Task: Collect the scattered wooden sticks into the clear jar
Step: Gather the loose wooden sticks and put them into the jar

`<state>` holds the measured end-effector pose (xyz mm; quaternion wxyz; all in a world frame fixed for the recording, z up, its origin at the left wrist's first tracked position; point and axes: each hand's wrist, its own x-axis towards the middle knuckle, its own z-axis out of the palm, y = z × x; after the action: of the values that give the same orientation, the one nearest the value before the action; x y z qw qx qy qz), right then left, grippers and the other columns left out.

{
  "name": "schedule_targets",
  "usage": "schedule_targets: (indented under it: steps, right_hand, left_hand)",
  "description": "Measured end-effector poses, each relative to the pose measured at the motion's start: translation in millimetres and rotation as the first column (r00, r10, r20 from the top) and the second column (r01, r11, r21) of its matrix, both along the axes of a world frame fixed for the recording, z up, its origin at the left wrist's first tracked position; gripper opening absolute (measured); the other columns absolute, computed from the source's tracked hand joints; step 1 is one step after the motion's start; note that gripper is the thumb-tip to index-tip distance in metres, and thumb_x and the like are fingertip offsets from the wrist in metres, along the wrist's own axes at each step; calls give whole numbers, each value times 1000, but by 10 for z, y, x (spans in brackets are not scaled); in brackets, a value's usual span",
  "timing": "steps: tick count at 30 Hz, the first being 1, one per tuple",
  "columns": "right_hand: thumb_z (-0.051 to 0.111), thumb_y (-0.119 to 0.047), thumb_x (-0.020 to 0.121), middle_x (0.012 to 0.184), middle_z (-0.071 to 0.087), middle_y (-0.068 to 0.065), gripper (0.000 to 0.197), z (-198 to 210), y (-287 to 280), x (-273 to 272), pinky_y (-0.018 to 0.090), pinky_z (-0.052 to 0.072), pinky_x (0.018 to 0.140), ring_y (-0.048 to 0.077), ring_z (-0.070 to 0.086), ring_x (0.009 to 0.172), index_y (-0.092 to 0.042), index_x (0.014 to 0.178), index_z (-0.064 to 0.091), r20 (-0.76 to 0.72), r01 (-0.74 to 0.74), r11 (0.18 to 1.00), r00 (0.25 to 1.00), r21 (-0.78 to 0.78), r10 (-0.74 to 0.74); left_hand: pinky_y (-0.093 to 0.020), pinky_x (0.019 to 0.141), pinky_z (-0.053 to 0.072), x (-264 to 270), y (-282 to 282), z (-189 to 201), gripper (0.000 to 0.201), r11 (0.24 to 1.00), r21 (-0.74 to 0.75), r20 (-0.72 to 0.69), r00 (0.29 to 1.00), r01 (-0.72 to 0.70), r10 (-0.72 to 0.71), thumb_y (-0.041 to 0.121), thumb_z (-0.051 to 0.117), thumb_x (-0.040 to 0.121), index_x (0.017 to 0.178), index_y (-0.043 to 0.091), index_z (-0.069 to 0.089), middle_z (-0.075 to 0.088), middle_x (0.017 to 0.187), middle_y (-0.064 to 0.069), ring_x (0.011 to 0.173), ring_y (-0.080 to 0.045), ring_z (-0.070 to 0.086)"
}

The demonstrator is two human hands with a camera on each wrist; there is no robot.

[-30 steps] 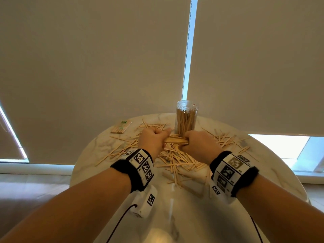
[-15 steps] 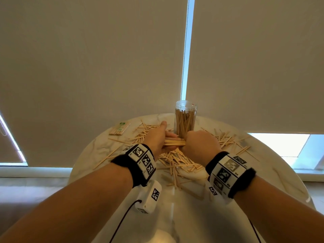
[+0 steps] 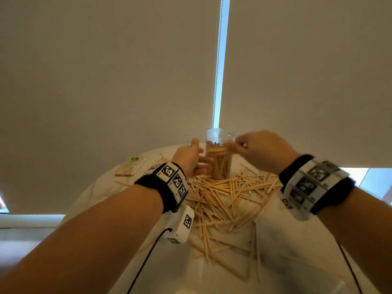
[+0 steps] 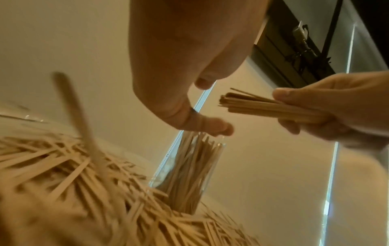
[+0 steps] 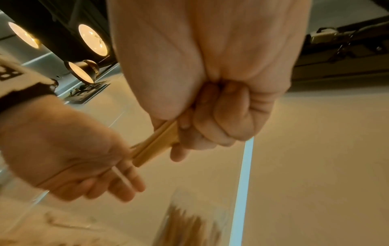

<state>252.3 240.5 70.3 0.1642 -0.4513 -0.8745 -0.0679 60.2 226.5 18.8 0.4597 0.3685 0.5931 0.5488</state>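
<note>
A clear jar (image 3: 220, 168), partly filled with upright wooden sticks, stands at the back of a round marble table (image 3: 297, 251). Loose sticks (image 3: 222, 198) lie heaped in front of it. My right hand (image 3: 235, 145) grips a bundle of sticks (image 3: 216, 150) held level, just in front of the jar's upper part. The left wrist view shows that bundle (image 4: 252, 106) in the right hand (image 4: 326, 108), above the jar (image 4: 189, 166). My left hand (image 3: 201, 158) is left of the jar with straight fingers and holds nothing. One blurred stick (image 4: 73, 108) stands up from the heap.
A small packet of sticks (image 3: 130, 166) with a green label lies at the table's back left. Closed roller blinds hang right behind the table, with a bright gap above the jar. The table's near part (image 3: 212, 279) is bare marble.
Both hands held the bundle low over the heap. The right hand has since lifted it up to the jar, and the left hand has let go and opened beside the jar.
</note>
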Motion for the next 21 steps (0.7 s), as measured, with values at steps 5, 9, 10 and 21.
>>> schedule_targets:
  steps: [5, 9, 10, 21]
  right_hand:
    - [44, -61, 98, 67, 59, 0, 51, 507, 705, -141, 33, 50, 62, 17, 55, 62, -19, 78, 65, 175, 224, 965, 953, 140, -246]
    - [56, -52, 96, 66, 48, -1, 43, 529, 1095, -557, 33, 46, 68, 23, 56, 76, -17, 72, 51, 347, 236, 958, 895, 161, -279]
    - [58, -49, 96, 67, 45, -1, 39, 494, 1183, -668, 33, 46, 69, 24, 54, 78, -17, 75, 50, 386, 225, 962, 883, 154, -268]
    - [76, -23, 84, 77, 60, -2, 20, 237, 1586, -1111, 25, 44, 53, 16, 55, 63, -22, 104, 72, 552, 229, 960, 827, -162, -104]
  left_hand:
    - [-44, 98, 54, -184, 613, 26, 82, 998, 40, -255, 966, 56, -44, 31, 80, 84, 148, 17, 32, 52, 137, -14, 118, -27, 57]
    - [-46, 115, 37, -170, 922, -36, 139, 978, 23, -458, 872, 205, -172, 54, 88, 62, 160, 23, -5, 34, 159, -14, 141, -31, 41]
    - [-40, 113, 38, -161, 981, -62, 142, 973, 26, -466, 863, 231, -193, 51, 89, 64, 160, 21, -11, 36, 158, -11, 139, -27, 43]
    - [-46, 90, 57, -127, 1233, -316, 106, 965, 39, -524, 827, 261, -203, 46, 91, 55, 142, 24, 35, 65, 120, -1, 106, -25, 65]
